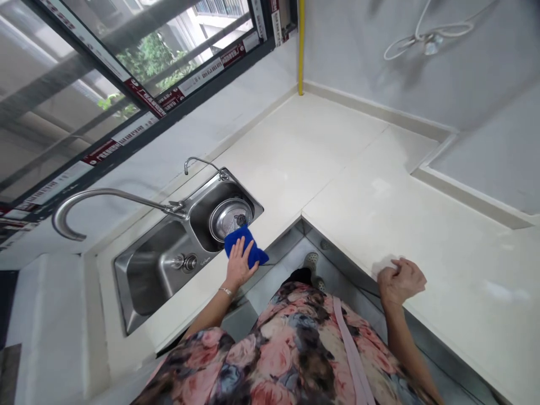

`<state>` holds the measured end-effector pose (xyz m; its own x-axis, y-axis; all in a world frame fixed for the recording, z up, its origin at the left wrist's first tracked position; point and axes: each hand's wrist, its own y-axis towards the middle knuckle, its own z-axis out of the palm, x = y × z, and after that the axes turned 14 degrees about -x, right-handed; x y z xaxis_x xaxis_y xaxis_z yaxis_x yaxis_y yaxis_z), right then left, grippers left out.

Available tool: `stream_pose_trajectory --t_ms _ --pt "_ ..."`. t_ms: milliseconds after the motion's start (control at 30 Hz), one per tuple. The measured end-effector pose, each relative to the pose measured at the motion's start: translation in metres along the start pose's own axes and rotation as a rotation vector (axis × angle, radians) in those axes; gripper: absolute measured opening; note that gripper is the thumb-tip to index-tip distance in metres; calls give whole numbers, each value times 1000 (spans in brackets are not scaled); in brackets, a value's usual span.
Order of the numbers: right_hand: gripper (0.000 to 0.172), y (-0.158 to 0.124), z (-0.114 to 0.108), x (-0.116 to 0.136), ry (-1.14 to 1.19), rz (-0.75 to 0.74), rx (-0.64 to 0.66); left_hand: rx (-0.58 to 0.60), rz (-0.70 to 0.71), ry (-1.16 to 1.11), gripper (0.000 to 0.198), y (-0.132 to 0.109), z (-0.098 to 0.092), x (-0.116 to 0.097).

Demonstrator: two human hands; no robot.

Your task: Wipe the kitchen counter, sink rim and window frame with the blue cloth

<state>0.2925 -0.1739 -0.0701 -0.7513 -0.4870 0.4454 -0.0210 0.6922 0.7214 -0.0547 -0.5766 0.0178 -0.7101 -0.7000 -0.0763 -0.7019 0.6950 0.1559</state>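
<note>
My left hand (240,264) lies over a blue cloth (241,238) at the front rim of the sink, fingers extended across it and the thumb at its right side. One corner of the cloth hangs over the counter edge. Just beyond it, a round metal strainer basket (220,220) sits in the smaller bowl of the steel sink (202,209), with a dark, scrubber-like clump (240,220) in it. At the right, my right hand (400,279) rests on the counter's front edge with its fingers curled in, and nothing shows in it.
The pale L-shaped countertop (337,163) runs along both walls. A large curved faucet (109,192) and a small one (202,161) stand behind the sink. A yellow pipe (301,45) rises in the corner. Loose white cable (422,39) hangs from the right wall.
</note>
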Motion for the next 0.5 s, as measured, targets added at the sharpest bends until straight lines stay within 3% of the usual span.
stream_pose_trajectory --t_ms 100,233,367,500 --pt "26 0 0 -1 14 -20 12 43 -13 32 79 -26 -10 26" --pt "25 2 1 10 35 -8 77 103 9 45 87 -28 -17 37" --pt "24 5 1 24 62 -26 157 70 -25 45 94 -6 -10 21" --pt "25 8 0 26 51 -30 208 7 -38 -5 95 32 11 -13"
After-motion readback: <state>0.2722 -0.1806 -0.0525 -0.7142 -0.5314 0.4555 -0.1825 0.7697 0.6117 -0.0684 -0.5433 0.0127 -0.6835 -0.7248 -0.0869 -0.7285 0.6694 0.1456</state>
